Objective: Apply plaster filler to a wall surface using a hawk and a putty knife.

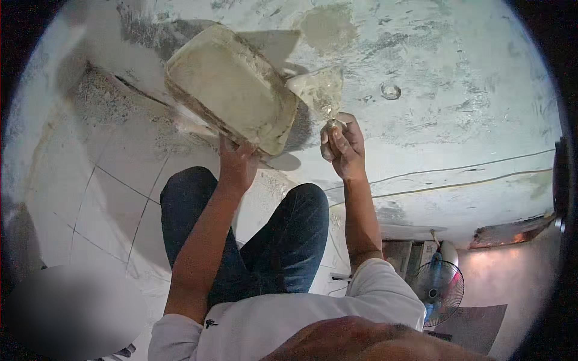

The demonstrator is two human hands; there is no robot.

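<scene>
My left hand (pixel 239 155) grips the near rim of an oblong tray (pixel 229 90) coated inside with pale putty, held tilted against the patchy plastered wall. My right hand (pixel 342 141) is closed round the handle of a scraper, whose wide blade (pixel 316 87) is smeared with pale putty and sits at the tray's right edge; whether they touch I cannot tell. A small round fitting or hole (pixel 390 91) shows in the wall right of the blade.
My bent knees are below my hands. White floor tiles (pixel 114 204) lie at left, with powdery debris along the wall's foot. Thin cables (pixel 457 180) cross at right. A standing fan (pixel 435 292) is at lower right. A blurred patch hides the lower left.
</scene>
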